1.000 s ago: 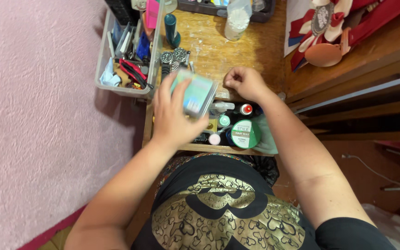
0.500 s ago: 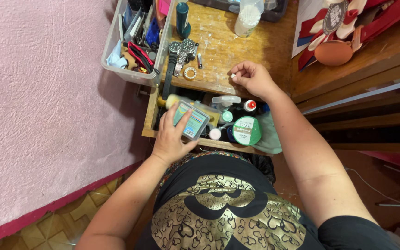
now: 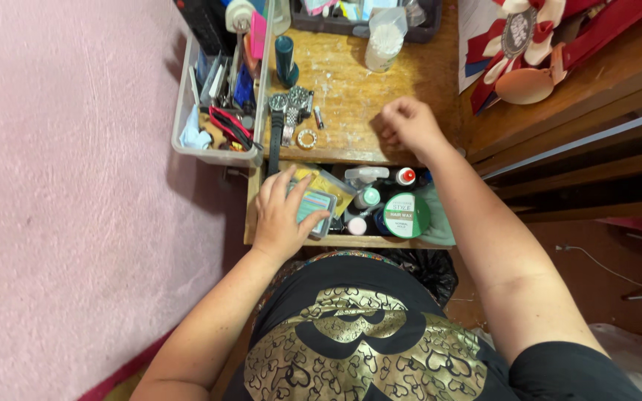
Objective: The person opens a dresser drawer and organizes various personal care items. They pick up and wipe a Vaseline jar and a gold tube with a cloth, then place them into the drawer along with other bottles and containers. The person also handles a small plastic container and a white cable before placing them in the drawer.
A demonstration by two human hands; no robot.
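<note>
Open drawer [image 3: 339, 239]: left hand [image 3: 280, 215] grip clamped on teal box [image 3: 313, 206], right hand [image 3: 408, 123] fisted

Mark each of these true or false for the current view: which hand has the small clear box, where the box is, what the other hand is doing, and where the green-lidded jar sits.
1. The left hand holds the small clear box. True.
2. The box is up on the wooden tabletop. False: it is down in the open drawer, among the bottles.
3. The right hand rests closed on the tabletop's front edge. True.
4. The green-lidded jar stands in the clear plastic bin. False: it lies in the drawer, right of the box.
</note>
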